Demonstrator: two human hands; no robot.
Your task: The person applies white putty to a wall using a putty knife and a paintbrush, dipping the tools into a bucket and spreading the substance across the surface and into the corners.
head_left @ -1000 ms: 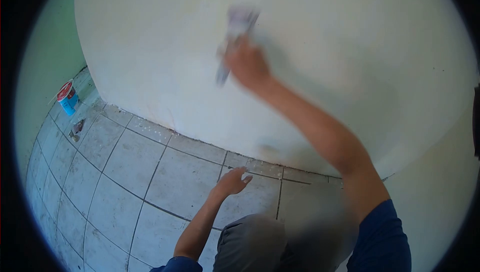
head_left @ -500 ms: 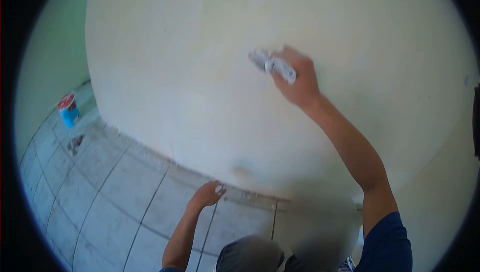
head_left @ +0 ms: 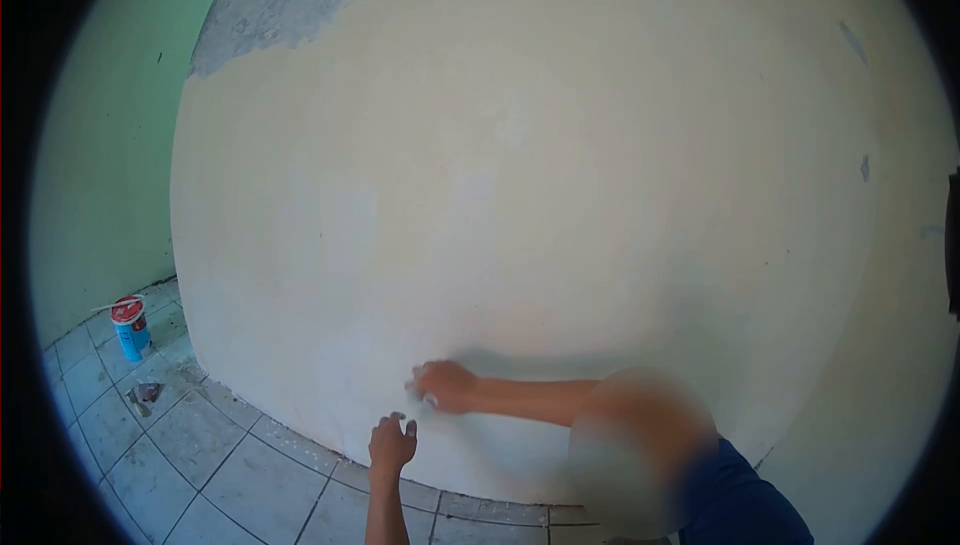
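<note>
Low against the pale cream wall (head_left: 560,195) is my right hand (head_left: 444,387), its fingers curled round a small whitish tool that is mostly hidden; only bits of it show near the fingertips. Just below and left of it, my left hand (head_left: 392,443) is raised in front of the wall's base with its fingers apart and nothing in them. The two hands are close but do not touch.
A blue bucket with a red top (head_left: 132,330) stands on the tiled floor (head_left: 205,448) at the left, with a small pile of debris (head_left: 146,394) near it. A grey bare patch (head_left: 275,15) marks the wall's upper left. A green wall (head_left: 110,145) is at the left.
My right hand has swept down and left across the wall with the tool. My left hand is now near it. The view has tilted up, showing the grey patches.
</note>
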